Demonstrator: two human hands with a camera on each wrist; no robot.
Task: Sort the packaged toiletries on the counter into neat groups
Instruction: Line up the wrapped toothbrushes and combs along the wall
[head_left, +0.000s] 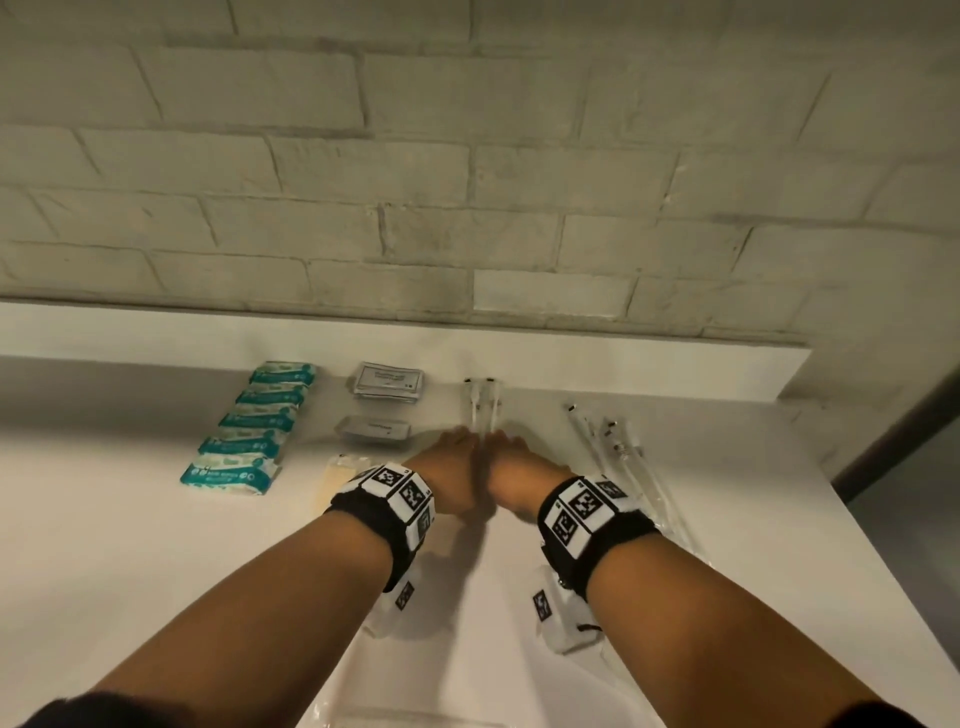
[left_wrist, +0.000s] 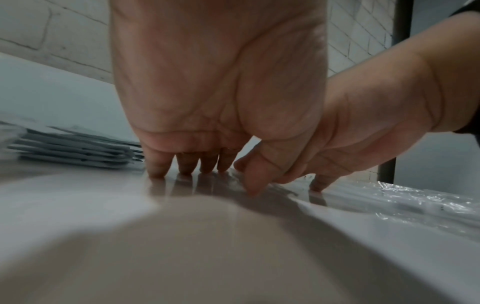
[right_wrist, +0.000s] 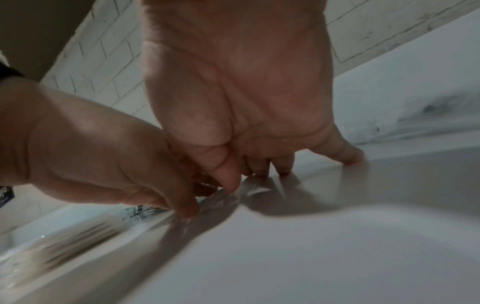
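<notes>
Two clear-wrapped toothbrushes lie side by side on the white counter, pointing at the wall. My left hand and right hand meet at their near ends. In the left wrist view my left hand has straight fingertips on the counter and its thumb on the clear wrap. In the right wrist view my right hand has its thumb and fingertips down on the crinkled wrap. Neither hand curls round a packet.
Several teal packets form a column at the left. Two stacks of grey sachets and a yellowish packet lie beside my left wrist. More wrapped toothbrushes lie loose at the right. The counter edge runs on the right.
</notes>
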